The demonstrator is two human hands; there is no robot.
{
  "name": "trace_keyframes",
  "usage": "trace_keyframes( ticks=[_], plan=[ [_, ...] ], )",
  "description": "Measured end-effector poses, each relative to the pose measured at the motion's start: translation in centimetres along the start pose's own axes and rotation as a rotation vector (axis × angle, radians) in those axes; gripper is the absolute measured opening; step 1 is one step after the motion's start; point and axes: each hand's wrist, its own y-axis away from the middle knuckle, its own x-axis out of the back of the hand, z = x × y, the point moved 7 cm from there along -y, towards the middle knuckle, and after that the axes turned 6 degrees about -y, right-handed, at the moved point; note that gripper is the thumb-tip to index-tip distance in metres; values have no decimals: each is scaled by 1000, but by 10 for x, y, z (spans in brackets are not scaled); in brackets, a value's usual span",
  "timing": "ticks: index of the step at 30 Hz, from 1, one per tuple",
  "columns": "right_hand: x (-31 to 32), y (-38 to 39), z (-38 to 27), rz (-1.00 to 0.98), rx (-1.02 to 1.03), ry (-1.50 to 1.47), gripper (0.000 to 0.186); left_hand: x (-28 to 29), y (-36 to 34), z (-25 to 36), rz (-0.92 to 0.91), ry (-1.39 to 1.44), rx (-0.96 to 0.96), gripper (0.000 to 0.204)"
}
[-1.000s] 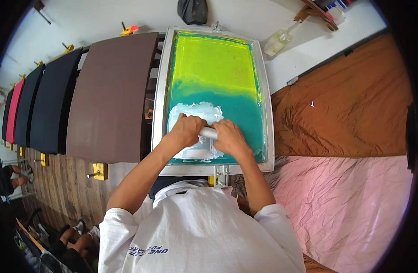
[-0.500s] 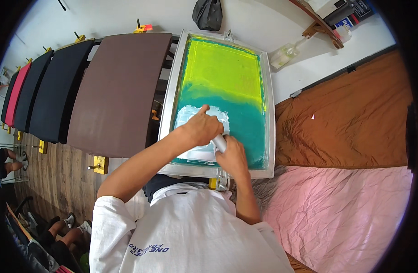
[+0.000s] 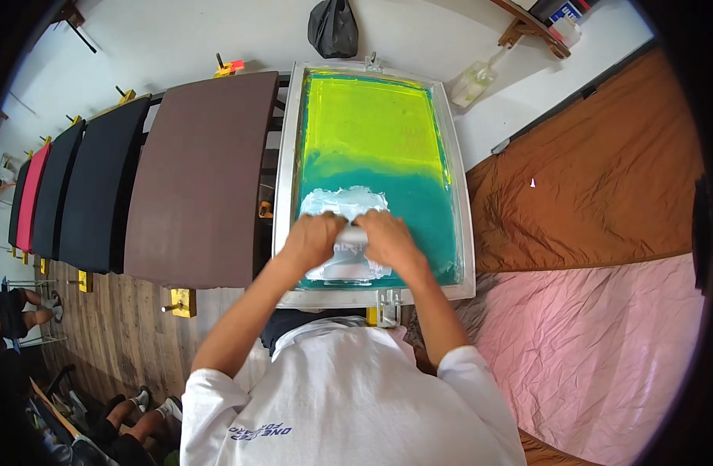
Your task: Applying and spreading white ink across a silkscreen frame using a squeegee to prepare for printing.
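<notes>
Both my hands grip a pale squeegee (image 3: pixel 352 235) over a screen-printing frame (image 3: pixel 462 202). My left hand (image 3: pixel 316 239) is closed around the left part of its handle, and my right hand (image 3: pixel 386 237) around the right part. A light strip of handle shows between them; the fingertips and most of the blade are hidden. Thick white ink (image 3: pixel 345 199) lies on the mesh beyond the hands, with a thinner smeared patch on the near side. The mesh is teal (image 3: pixel 426 210) close to me and yellow-green (image 3: pixel 372 120) at the far end.
Left of the frame stands a row of padded boards: a brown one (image 3: pixel 197 179), several dark ones and a red one (image 3: pixel 32 198). A metal clamp (image 3: pixel 388 308) sits at the frame's near edge. A black bag (image 3: pixel 332 29) hangs beyond. Brown fabric (image 3: pixel 581 171) lies right. People's legs show lower left.
The squeegee handle has turned from slanting to roughly level across the screen. My right hand has moved up beside the left, whose outstretched finger has folded in. The view has shifted slightly.
</notes>
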Motion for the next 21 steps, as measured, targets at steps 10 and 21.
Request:
trace_keyframes(
  ticks=[10,21],
  plan=[
    [-11,72,-22,219,75,-75,38,17,57,58,21,109,150,57],
    [-20,43,-12,264,69,-88,39,-3,37,24,81,151,-1,50]
  ],
)
